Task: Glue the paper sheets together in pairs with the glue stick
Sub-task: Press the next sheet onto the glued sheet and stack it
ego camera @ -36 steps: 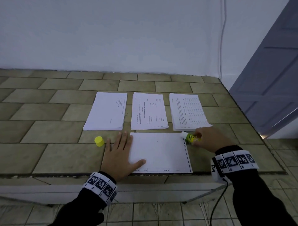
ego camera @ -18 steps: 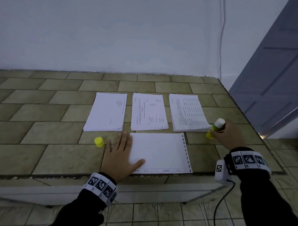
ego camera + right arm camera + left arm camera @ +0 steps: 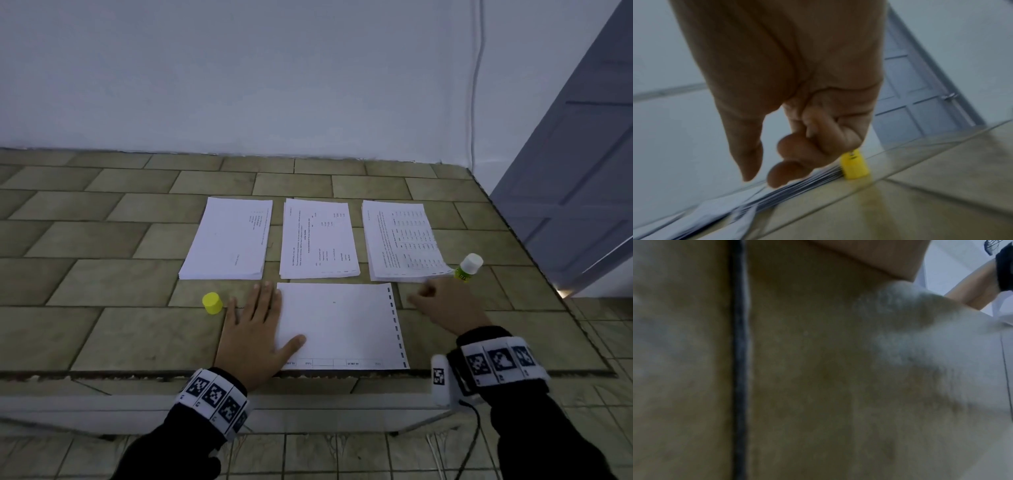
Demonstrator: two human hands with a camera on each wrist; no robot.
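Note:
A single white sheet with a punched right edge lies near the counter's front edge. My left hand lies flat on its left edge, thumb on the paper. The glue stick, uncapped, with a white top and yellow body, stands upright by the near right corner of the right paper stack. Its yellow base rests on the tiles. My right hand hovers just left of it, holding nothing. Its thumb and forefinger are apart just above the stack's near edge. The yellow cap stands left of my left hand.
Two more paper stacks lie at the back, the middle one and the left one. The tiled counter ends at a front ledge and a right edge. A grey door stands to the right.
My right hand carried the glue stick from the sheet's top right corner to the right, stood it beside the right stack, let go and moved left. The left hand has stayed put.

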